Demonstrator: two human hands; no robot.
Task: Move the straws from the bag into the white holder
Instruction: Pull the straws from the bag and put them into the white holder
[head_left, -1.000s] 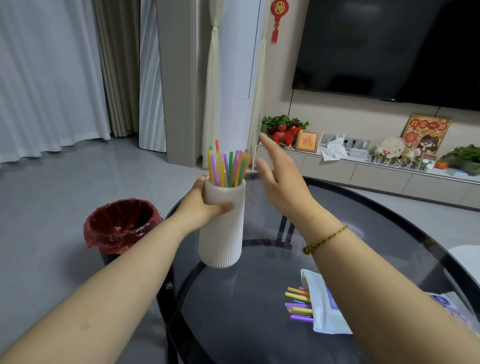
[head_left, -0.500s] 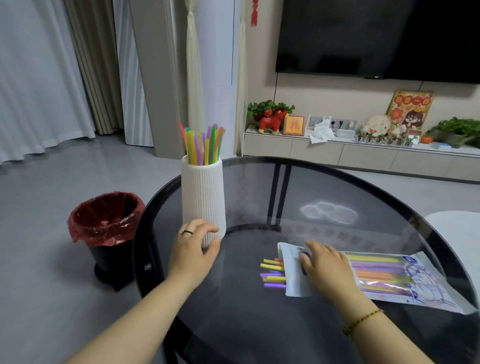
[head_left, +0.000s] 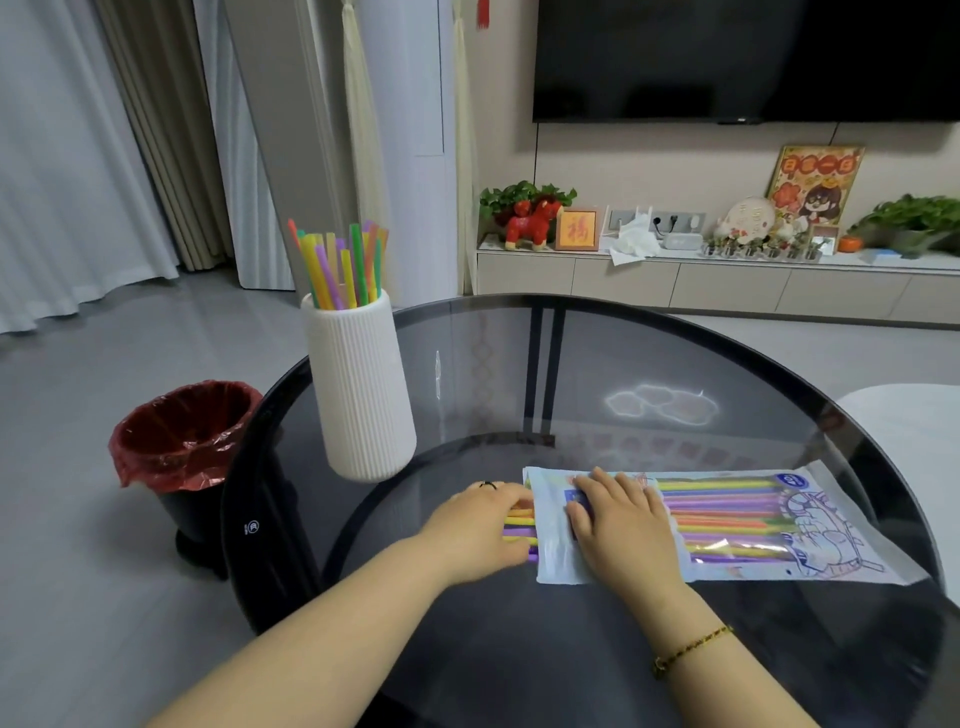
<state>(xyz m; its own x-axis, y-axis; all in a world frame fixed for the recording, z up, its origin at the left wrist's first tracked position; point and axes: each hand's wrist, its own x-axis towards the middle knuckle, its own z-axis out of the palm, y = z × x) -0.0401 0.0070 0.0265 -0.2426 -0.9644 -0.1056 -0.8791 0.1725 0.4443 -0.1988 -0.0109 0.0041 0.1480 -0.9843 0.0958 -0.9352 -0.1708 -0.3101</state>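
Hands at bag (head_left: 753, 525) mouth; holder (head_left: 358, 384) part-filled.
Red-lined bin (head_left: 182, 436) on the floor, left of the tabletop (head_left: 597, 358). Holder upright near its left edge, apart from both hands, coloured bundle (head_left: 343, 265) standing in it. Your right hand (head_left: 623, 525) presses the bag flat, fingers straight. Your left hand (head_left: 478, 530) curls its fingers over the straws (head_left: 519, 526) poking from the bag, thumb beneath.

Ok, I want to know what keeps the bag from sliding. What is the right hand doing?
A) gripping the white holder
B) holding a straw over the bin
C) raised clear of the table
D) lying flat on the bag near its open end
D: the right hand lies with fingers spread on the bag, while the left hand grips the straw ends sticking out.
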